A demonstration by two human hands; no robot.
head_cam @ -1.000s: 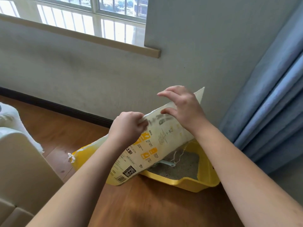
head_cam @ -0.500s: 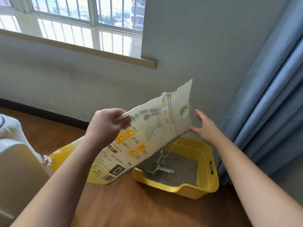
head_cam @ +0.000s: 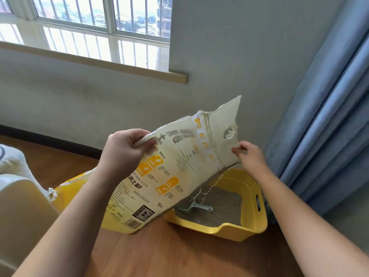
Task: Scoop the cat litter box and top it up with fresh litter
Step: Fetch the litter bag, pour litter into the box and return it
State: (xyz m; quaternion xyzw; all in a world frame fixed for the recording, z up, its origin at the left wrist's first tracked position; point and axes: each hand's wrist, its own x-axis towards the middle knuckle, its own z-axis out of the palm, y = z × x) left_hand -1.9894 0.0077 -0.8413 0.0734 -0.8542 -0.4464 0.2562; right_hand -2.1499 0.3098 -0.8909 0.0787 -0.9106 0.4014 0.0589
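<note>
Litter bag [head_cam: 165,176] tipped on its side, base on the wood floor [head_cam: 179,254], torn mouth raised and aimed over the yellow litter box [head_cam: 253,214]. Left hand [head_cam: 123,150] clenched on the bag's upper edge, paper pinched between thumb and fingers. Right hand [head_cam: 251,156] at the torn mouth, just under the ragged hole; fingertips look pinched on the flap, but the thumb is hidden, so the grasp there is likely, not certain. Loose stitching thread [head_cam: 205,191] dangles from the mouth down into the box. Scoop [head_cam: 191,206] lies on the grey litter inside the box, handle pointing right.

Step in hand, as I read it: opening the mouth before topping up. No litter is falling.

To do it well: keep the left hand high as the pivot, spread the mouth wide with the right, then raise the bag's base slowly so grains run out in a controlled stream. Keep the opening well inside the box rim, since the torn edge could send litter sideways onto the floor. Lifting the scoop out first would stop it getting buried. The bag looks heavy and floppy; expect weight to shift suddenly.
</note>
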